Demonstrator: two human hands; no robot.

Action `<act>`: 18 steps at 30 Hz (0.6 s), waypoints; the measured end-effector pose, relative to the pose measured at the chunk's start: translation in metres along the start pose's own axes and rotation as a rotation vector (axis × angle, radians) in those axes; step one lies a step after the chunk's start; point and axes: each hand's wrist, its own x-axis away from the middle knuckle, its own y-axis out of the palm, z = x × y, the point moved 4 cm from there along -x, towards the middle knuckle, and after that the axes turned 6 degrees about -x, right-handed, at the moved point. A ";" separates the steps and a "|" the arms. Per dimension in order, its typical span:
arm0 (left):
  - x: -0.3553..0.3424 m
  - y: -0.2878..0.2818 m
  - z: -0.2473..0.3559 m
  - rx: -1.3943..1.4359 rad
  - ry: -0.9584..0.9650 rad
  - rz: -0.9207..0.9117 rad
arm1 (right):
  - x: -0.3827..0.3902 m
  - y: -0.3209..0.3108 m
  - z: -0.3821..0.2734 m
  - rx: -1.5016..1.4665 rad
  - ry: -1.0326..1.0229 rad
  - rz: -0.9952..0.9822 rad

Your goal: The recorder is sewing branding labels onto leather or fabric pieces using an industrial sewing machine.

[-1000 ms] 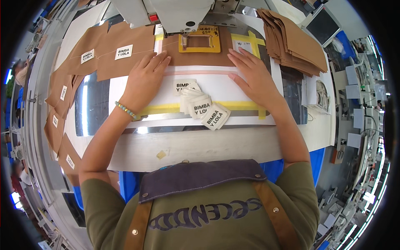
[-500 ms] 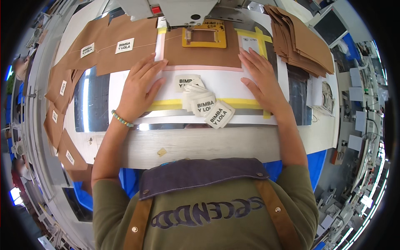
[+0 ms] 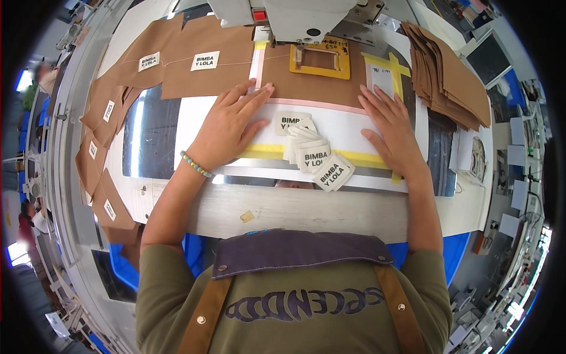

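A flat brown panel [image 3: 277, 82] lies on a white board [image 3: 203, 115] edged with yellow tape and pink strips. My left hand [image 3: 230, 125] rests flat with fingers stretched, its fingertips at the panel's left edge. On the other side my right hand [image 3: 390, 131] lies open, fingertips by the panel's right edge and a white taped slip [image 3: 380, 75]. Neither holds anything. A yellow rectangular frame [image 3: 324, 74] sits on the panel, close to the sewing machine head [image 3: 289, 20]. Between my hands is a loose, overlapping pile of cream printed labels [image 3: 313, 158].
Brown panels [image 3: 183, 76] bearing cream labels, with thread running across them, trail around the left side of the table. More brown panels [image 3: 451, 79] are stacked at the right, near a white box [image 3: 470, 150] and a dark screen [image 3: 488, 62]. A small tan scrap [image 3: 247, 216] lies in front.
The whole view has shifted, so everything appears farther right. My hands, the panel, the frame and the labels keep about the same places relative to each other.
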 end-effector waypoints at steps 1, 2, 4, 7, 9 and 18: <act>0.001 -0.001 0.001 -0.012 0.007 0.023 | 0.000 0.000 0.000 -0.006 0.000 0.006; 0.001 -0.001 0.003 -0.009 0.007 0.021 | 0.001 0.000 -0.001 -0.012 -0.001 0.010; 0.000 -0.007 0.006 -0.005 -0.001 0.074 | 0.002 -0.001 -0.001 0.000 -0.006 0.014; 0.002 -0.004 0.004 0.021 0.049 0.043 | 0.003 0.001 -0.001 0.016 -0.014 0.022; 0.001 -0.003 0.003 0.024 0.048 0.054 | 0.005 0.004 0.000 0.017 -0.008 0.018; 0.000 0.001 -0.002 0.046 0.041 0.113 | 0.001 -0.018 -0.023 -0.195 -0.201 0.211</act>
